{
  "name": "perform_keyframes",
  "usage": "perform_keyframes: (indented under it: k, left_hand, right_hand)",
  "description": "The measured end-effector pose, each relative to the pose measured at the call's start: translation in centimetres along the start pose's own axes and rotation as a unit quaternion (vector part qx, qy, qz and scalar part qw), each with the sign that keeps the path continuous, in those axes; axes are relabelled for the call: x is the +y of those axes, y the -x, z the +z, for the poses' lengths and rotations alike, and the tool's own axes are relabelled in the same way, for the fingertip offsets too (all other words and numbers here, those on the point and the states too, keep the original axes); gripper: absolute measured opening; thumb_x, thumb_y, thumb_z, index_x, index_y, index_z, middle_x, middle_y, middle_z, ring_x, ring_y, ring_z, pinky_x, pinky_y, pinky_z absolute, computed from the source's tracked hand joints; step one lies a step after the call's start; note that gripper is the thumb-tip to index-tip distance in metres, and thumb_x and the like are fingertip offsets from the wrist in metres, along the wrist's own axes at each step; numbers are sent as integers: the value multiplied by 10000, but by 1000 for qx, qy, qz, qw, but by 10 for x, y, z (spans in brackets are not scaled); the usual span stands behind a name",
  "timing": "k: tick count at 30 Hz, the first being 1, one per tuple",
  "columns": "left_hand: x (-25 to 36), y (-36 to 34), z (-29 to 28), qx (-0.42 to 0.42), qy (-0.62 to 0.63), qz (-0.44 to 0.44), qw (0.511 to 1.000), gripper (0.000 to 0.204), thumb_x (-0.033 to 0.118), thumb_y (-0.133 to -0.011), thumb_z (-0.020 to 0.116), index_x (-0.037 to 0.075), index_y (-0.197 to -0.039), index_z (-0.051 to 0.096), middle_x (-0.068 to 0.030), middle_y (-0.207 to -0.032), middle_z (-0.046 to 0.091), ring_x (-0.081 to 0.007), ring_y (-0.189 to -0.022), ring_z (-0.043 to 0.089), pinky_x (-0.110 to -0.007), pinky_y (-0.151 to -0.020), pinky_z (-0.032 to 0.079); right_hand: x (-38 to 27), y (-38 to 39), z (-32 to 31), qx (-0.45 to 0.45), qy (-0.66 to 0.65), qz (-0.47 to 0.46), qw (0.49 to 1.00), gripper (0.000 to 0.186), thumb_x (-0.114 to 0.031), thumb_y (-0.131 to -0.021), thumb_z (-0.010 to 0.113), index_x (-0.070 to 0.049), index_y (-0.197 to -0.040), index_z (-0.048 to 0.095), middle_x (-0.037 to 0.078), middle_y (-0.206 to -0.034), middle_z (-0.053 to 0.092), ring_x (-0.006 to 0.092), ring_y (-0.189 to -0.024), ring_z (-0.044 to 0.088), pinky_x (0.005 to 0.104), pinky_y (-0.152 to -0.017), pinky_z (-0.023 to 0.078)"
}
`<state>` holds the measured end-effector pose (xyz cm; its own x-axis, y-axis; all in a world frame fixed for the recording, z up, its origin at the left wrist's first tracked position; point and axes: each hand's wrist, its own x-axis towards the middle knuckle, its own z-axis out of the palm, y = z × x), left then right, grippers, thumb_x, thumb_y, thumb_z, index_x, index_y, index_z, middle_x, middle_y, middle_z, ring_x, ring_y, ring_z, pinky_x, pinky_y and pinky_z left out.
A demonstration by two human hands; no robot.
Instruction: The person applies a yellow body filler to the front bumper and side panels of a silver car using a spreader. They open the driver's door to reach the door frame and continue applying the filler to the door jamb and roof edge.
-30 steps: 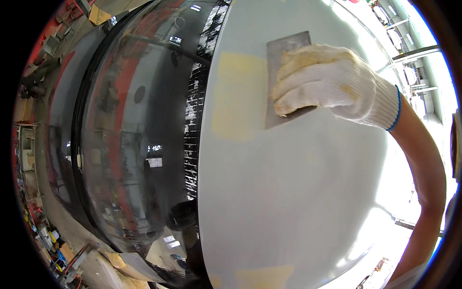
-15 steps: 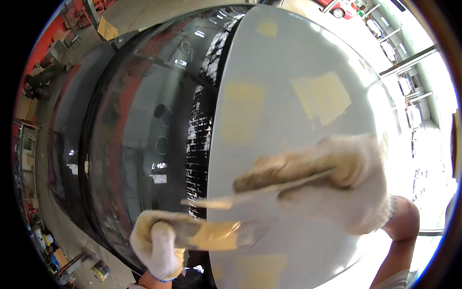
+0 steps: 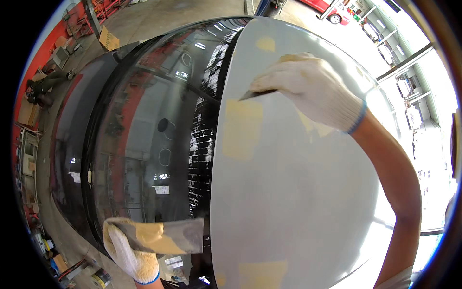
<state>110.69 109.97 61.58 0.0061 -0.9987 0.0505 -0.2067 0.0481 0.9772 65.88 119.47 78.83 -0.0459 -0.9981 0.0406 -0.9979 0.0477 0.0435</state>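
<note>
My left hand [image 3: 127, 253], in a stained white knit glove, is closed on one end of a flat grey putty board [image 3: 190, 231]. A lump of yellow putty [image 3: 150, 233] lies on that board, above the dark glass. Farther off, my right hand [image 3: 310, 84], also gloved, grips a putty knife [image 3: 260, 94], partly hidden by the fingers. Its thin blade is over the light grey car roof [image 3: 298, 192], at the far edge of a yellow putty patch [image 3: 243, 135]. Whether the blade touches is hard to tell. Another patch [image 3: 315, 126] is partly covered by my right hand.
Dark window glass [image 3: 139, 135] adjoins the roof on the left. More putty patches [image 3: 263, 274] mark the roof near and far. A person [image 3: 45, 86] is at the far left. A tin [image 3: 101, 278] stands on the floor lower left; a red car [image 3: 332, 12] is far right.
My right hand has moved with the putty knife away from the board to the far part of the roof. My left hand has drawn the putty board back leftward.
</note>
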Motion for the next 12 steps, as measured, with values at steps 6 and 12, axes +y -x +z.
perform_keyframes:
  k: [6,12]
  left_hand:
    - [-14,1,-40,-123,-396,355,838,788,288,-825,807,-25,-1439,427,-266,-1370,509,-438,-1227,527,-505,-990,490]
    - [-51,3,-70,-120,-360,272,884,801,331,-841,788,-4,-1460,405,-246,-1459,437,-441,-1267,504,-498,-1050,463]
  right_hand:
    - [30,-30,60,-7,-11,-35,999,452,27,-834,513,-233,-1125,741,92,-1028,704,299,-929,663,409,-807,557]
    - [23,-30,71,-53,-65,-46,995,543,71,-829,524,-259,-1214,716,127,-1142,699,328,-1084,636,384,-920,543]
